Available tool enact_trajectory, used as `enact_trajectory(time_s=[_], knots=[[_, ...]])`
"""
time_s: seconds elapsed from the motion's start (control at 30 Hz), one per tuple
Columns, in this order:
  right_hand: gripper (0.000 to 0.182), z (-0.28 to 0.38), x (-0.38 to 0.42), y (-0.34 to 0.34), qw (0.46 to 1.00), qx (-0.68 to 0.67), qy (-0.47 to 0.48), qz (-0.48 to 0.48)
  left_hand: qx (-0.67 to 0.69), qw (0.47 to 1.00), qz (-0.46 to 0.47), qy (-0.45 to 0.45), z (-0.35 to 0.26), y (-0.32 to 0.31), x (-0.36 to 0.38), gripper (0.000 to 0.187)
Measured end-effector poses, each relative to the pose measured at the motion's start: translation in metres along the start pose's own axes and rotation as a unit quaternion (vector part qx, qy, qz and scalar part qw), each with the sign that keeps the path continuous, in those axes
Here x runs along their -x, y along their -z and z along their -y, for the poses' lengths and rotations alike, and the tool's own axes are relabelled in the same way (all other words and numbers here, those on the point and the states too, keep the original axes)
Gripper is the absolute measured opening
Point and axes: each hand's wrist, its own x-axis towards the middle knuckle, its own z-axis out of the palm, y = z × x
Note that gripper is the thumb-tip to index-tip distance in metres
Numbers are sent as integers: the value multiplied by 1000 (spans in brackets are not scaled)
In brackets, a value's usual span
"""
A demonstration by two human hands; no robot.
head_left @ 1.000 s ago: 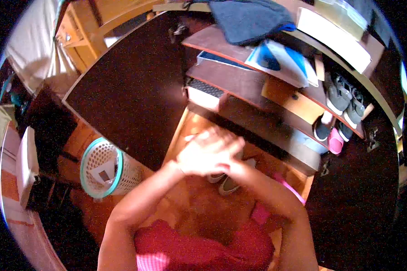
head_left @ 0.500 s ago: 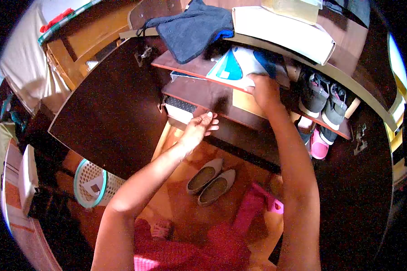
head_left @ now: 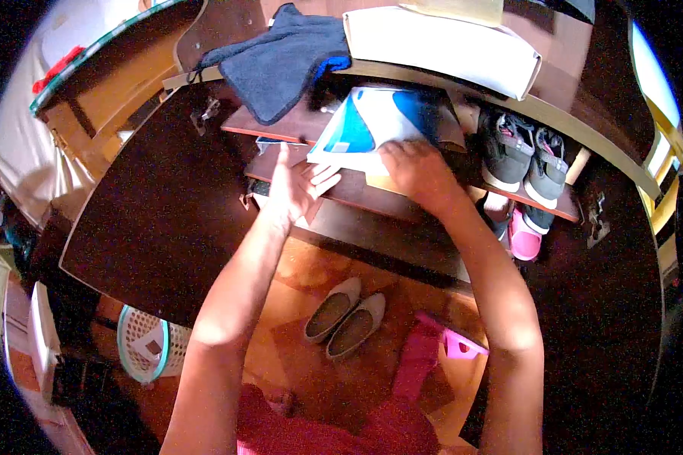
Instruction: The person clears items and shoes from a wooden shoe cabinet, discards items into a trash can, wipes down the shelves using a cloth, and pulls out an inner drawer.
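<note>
A blue and white box (head_left: 372, 125) lies partly out over the front edge of the upper shelf (head_left: 269, 130). My right hand (head_left: 417, 171) grips its front right corner with bent fingers. My left hand (head_left: 300, 186) is open, fingers spread and thumb up, just below and left of the box's front left corner. Whether it touches the box is hard to tell. Above and left, a dark grey cloth (head_left: 277, 64) with a blue edge hangs over the cabinet's front edge.
Grey sneakers (head_left: 527, 159) and a pink shoe (head_left: 525, 236) are on the right shelves. A long white box (head_left: 440, 47) lies on top. Beige flats (head_left: 345, 318), a pink stool (head_left: 463, 345) and a perforated basket (head_left: 146, 345) stand below. Cabinet doors hang open at both sides.
The box has come forward past the shelf edge with my right hand. My left hand has moved up and left and spread its fingers. The view has shifted slightly.
</note>
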Motion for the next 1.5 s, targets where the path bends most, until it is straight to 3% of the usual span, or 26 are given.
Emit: enact_trajectory(time_s=[0.07, 0.17, 0.2, 0.23, 0.3, 0.33, 0.37, 0.4, 0.43, 0.47, 0.5, 0.6, 0.67, 0.7, 0.77, 0.8, 0.87, 0.97, 1.13, 1.23, 1.27, 1.33, 1.37, 1.43, 1.47, 1.5], knots=[[24, 17, 10, 20, 999, -14, -21, 28, 27, 996, 57, 70, -11, 3, 4, 76], [21, 22, 19, 33, 987, -87, 14, -132, 10, 986, 101, 132, -16, 4, 3, 55], [21, 27, 23, 39, 988, -85, 13, -130, 11, 985, 104, 135, -16, 3, 0, 55], [23, 39, 28, 45, 959, -134, -184, -168, -54, 984, 103, 135, -18, 2, -3, 51], [36, 45, 43, 30, 800, -266, -511, -169, -154, 974, 114, 119, -21, -6, 2, 45], [36, 38, 44, 31, 800, -266, -510, -169, -154, 974, 115, 118, -21, -8, 1, 45], [43, 30, 42, 32, 607, -515, -596, -105, -229, 962, 91, 116, -20, -11, 0, 46], [50, 25, 40, 34, 346, -707, -616, -31, -303, 944, 67, 113, -20, -13, -1, 47], [59, 26, 43, 20, 391, -716, -575, -63, -326, 936, 65, 116, -20, -19, 3, 49], [59, 28, 45, 3, 393, -716, -573, -65, -315, 943, 46, 97, -15, -24, 10, 49], [57, 32, 40, -6, 539, -627, -561, -40, -306, 945, 64, 96, -14, -27, 15, 47], [53, 38, 47, -12, 734, -449, -507, 38, -297, 946, 66, 110, -16, -31, 29, 44], [50, 44, 37, 37, 439, -717, -539, -51, -272, 957, 26, 94, -9, -26, 47, 40], [50, 53, 38, 46, 440, -717, -539, -51, -190, 978, 42, 75, 2, -17, 51, 36], [50, 73, 39, 62, 208, -834, -478, -184, -115, 991, 58, 38, 21, -14, 76, 37], [50, 85, 35, 72, 148, -853, -471, -170, -95, 992, 75, 20, 32, -13, 88, 39], [52, 104, 29, 66, 285, -759, -564, -156, -115, 993, -3, -23, 52, -14, 109, 43], [55, 112, 48, 47, 343, -732, -568, -155, -190, 981, -13, -37, 59, -17, 133, 54], [54, 123, 57, 86, 296, -768, -537, -186, -55, 993, 101, 37, 39, -1, 163, 70], [50, 131, 76, 102, 229, -798, -549, -97, 20, 986, 162, 35, 15, 7, 175, 72], [48, 136, 81, 107, 230, -794, -557, -81, -31, 993, 117, -1, 11, 2, 184, 75], [61, 142, 86, 114, 217, -808, -547, -8, -83, 993, 75, 25, 1, 5, 199, 78], [61, 142, 84, 117, 221, -807, -548, -9, -156, 987, -5, 39, -2, 2, 209, 77], [61, 141, 80, 125, 302, -788, -532, 72, -170, 983, -23, 61, 2, 26, 214, 73], [61, 136, 73, 133, 307, -785, -534, 69, -186, 978, -45, 82, 4, 38, 219, 70], [59, 123, 60, 143, 466, -725, -501, 82, -154, 984, -31, 82, 2, 43, 224, 69]])
